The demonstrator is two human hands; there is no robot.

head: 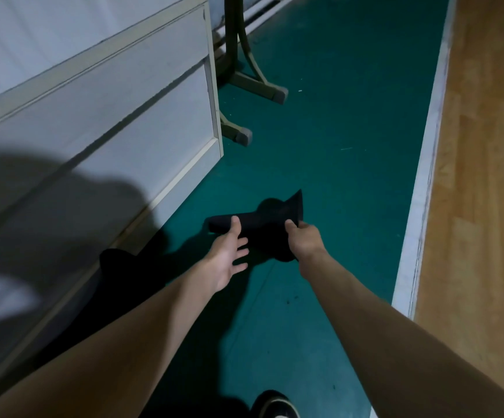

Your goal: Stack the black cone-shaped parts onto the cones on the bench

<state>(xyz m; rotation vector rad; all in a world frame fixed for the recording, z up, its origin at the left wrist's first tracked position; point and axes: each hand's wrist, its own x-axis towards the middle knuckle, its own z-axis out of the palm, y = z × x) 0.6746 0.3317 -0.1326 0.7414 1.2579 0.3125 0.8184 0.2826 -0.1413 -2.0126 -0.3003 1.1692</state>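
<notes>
A black cone-shaped part lies on its side above the green floor, narrow end to the left, wide base to the right. My right hand grips its wide base edge from the near side. My left hand touches the narrow end with the thumb on top and the other fingers spread below. Whether the part rests on the floor or is lifted, I cannot tell. No bench and no other cones are in view.
A white panelled wall or cabinet side runs along the left. Wooden furniture legs stand on the green floor ahead. A white line borders wooden flooring on the right. My shoe shows at the bottom.
</notes>
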